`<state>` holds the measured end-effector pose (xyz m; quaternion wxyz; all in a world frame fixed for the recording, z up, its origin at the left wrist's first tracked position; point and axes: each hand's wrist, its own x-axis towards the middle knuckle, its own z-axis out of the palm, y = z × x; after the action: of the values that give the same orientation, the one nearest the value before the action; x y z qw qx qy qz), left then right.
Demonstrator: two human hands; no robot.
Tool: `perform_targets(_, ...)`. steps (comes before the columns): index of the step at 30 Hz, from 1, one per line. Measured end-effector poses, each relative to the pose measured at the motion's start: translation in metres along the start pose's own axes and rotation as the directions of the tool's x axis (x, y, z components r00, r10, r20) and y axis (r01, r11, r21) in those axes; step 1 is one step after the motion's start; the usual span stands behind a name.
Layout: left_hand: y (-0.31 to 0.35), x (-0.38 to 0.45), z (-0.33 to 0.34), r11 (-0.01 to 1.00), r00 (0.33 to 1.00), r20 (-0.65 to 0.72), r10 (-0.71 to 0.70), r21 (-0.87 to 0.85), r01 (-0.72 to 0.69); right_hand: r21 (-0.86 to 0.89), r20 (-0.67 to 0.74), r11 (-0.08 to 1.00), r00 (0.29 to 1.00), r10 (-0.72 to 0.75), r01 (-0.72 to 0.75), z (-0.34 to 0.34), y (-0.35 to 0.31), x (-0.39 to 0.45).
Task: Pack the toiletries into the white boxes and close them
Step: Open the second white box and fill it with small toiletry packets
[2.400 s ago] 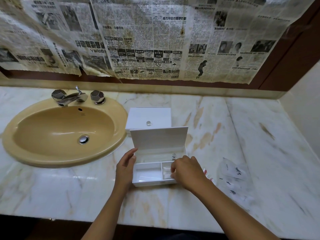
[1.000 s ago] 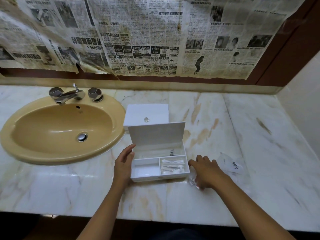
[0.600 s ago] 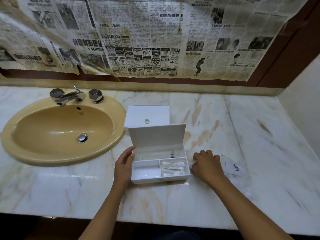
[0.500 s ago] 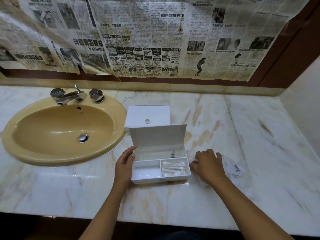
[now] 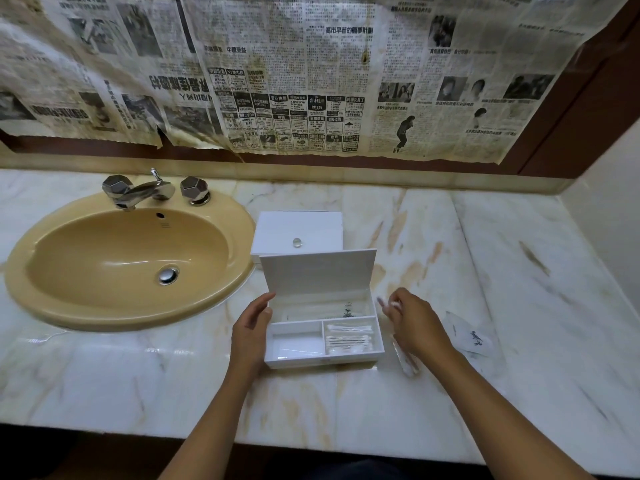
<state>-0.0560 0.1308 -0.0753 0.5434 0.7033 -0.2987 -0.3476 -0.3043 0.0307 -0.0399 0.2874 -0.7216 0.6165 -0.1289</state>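
Note:
An open white box (image 5: 323, 362) stands on the marble counter with its lid (image 5: 317, 271) raised. Its right front compartment holds cotton swabs (image 5: 349, 338); the back compartment holds a clear packet with a dark print (image 5: 348, 309); the left front compartment looks empty. My left hand (image 5: 251, 332) rests flat against the box's left side. My right hand (image 5: 414, 323) hovers just right of the box, pinching a small clear-wrapped packet (image 5: 389, 305) that is blurred. A second white box (image 5: 298, 232), shut, with a small knob, sits behind the open one.
Clear plastic sachets (image 5: 471, 337) lie on the counter right of my right hand, and another wrapper (image 5: 407, 360) lies beneath it. A tan sink (image 5: 131, 268) with a chrome tap (image 5: 145, 192) is at the left. Newspaper covers the wall behind.
My right hand went from the box to the counter on its right, picked up a small packet there, and has now lifted it toward the box. My left hand stayed on the box.

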Motion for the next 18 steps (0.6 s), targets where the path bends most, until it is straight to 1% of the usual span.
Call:
perform_targets(4,-0.001,0.0,0.0,1.0,1.0,-0.001,0.003,-0.005,-0.003,0.155,-0.101,0.986,0.994,-0.05,0.066,-0.013,-0.019,-0.001)
perform_targets(6,-0.001,0.0,0.0,1.0,1.0,0.0,0.0,-0.004,0.0,0.215,-0.089,0.969,0.99,-0.105,0.122,-0.019,-0.031,-0.002)
perform_targets(9,-0.001,0.0,0.0,1.0,1.0,0.0,-0.004,-0.002,0.004,0.226,0.04,0.961,0.984,-0.175,0.162,-0.021,-0.049,-0.007)
perform_targets(13,-0.001,0.0,-0.001,1.0,1.0,0.005,-0.003,0.008,0.003,0.177,0.287,0.975,0.94,-0.183,0.136,-0.011,-0.055,-0.015)
perform_targets(14,-0.001,0.0,-0.001,1.0,1.0,0.006,-0.001,0.01,0.001,0.165,0.324,0.976,0.927,-0.187,0.139,-0.008,-0.053,-0.016)
perform_targets(18,-0.002,0.001,-0.002,1.0,1.0,0.01,-0.002,0.019,0.001,0.035,0.38,0.986,0.91,-0.164,0.164,-0.003,-0.05,-0.019)
